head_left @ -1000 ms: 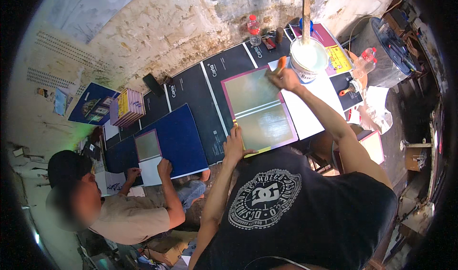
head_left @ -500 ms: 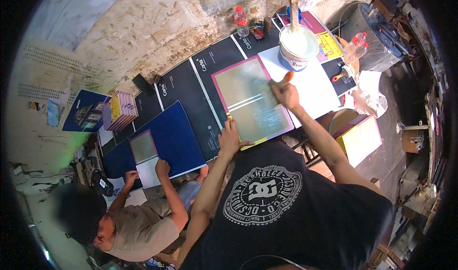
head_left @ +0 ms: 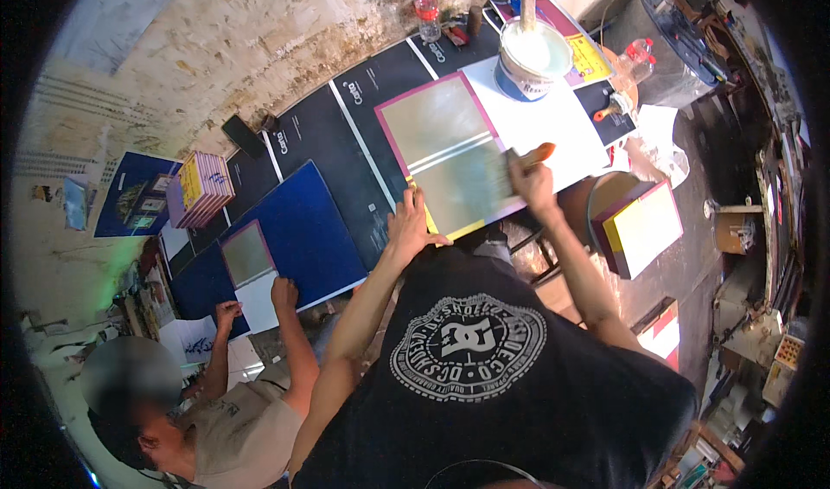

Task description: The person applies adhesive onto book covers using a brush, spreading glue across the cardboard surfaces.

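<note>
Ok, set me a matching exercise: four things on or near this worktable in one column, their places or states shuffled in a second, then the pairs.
Things:
1. brush
2. left hand
3. white bucket
4. plastic bottle

Places or states:
A. at the table's far edge, by the wall
B. pressed flat on the near edge of the pink-bordered cover
C. gripped in the right hand, on the cover
D. beyond the cover, a stick standing in it

Pairs: 1-C, 2-B, 3-D, 4-A

A white paint bucket (head_left: 536, 57) stands at the far desk (head_left: 320, 134) edge, a plastic bottle (head_left: 426, 13) and stacked booklets (head_left: 201, 186) farther left.
</note>
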The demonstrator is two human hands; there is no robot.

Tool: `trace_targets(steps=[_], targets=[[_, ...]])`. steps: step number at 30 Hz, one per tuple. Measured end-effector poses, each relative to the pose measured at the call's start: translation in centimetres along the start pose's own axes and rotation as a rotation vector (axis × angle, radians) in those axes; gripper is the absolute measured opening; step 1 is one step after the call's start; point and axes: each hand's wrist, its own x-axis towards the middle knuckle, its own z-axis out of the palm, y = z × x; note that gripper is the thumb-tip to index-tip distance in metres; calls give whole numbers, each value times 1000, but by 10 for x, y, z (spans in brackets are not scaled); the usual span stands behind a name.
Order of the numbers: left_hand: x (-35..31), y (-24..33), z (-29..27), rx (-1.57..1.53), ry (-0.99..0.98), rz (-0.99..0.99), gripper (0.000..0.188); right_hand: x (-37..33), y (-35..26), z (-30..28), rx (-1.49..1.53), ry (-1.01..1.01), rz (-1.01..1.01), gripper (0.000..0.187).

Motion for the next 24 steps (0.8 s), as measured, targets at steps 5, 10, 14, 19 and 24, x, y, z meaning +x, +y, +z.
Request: trace_targets(steps=[5, 10, 14, 19, 24], targets=[[2, -4, 4, -60, -44, 1, 130, -24, -38, -37, 75, 106, -88, 35], [6, 3, -3, -62, -30, 10, 130, -68, -50, 39, 0, -129, -152, 31], [5, -3, 2, -58, -39, -37, 131, -36, -21, -29, -199, -203, 117, 54], [-1, 1, 1, -47, 19, -25, 130, 13, 4, -76, -319, 42, -110, 43], [-1, 5, -3, -73, -16, -41, 131, 23, -21, -45, 43, -365, -678, 22]])
